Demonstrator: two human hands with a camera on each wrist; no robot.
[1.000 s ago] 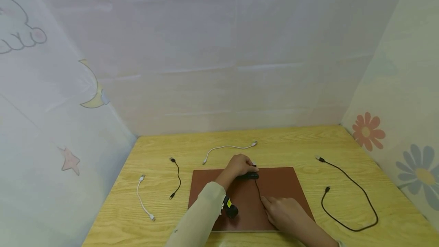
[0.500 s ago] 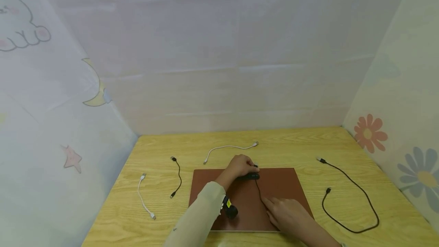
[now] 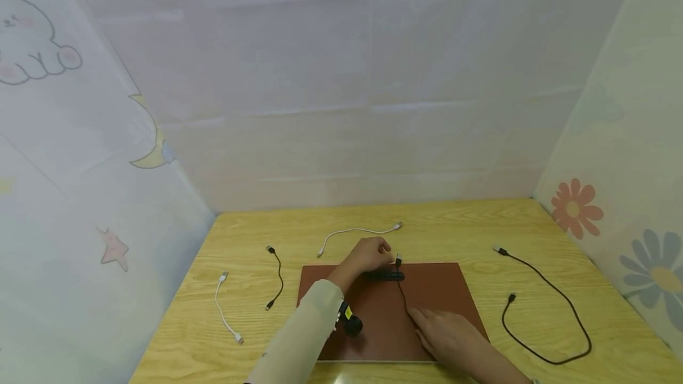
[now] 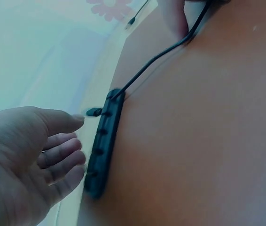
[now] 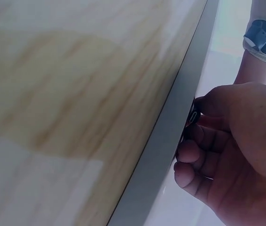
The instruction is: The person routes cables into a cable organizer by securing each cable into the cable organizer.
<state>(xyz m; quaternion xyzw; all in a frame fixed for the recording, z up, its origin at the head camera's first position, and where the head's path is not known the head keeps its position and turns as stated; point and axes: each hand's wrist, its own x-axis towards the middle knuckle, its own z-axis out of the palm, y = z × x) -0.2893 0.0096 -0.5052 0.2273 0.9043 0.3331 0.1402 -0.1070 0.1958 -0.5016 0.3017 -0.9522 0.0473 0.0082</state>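
A black cable clip strip (image 4: 104, 146) with several slots lies near the far edge of a brown board (image 3: 437, 289). A thin black USB cable (image 4: 156, 59) runs through its end slot; the plug (image 3: 398, 259) sticks out past the strip. My left hand (image 3: 368, 255) is just left of that plug, holding nothing, its fingers loosely bent beside the strip in the left wrist view. Low on the board, my right hand (image 3: 450, 336) holds the cable's near part. In the right wrist view, the other connector (image 5: 193, 117) sits between thumb and fingers.
On the wooden table (image 3: 427, 215), a white cable (image 3: 354, 229) lies behind the board. A short black cable (image 3: 280, 274) and a white cable (image 3: 220, 307) lie left; a longer black cable (image 3: 565, 298) lies right. Printed cloth walls (image 3: 368, 105) surround the table.
My left hand has let go of the strip and cable and moved slightly left, exposing the plug and more of the strip. The right hand has stayed in place.
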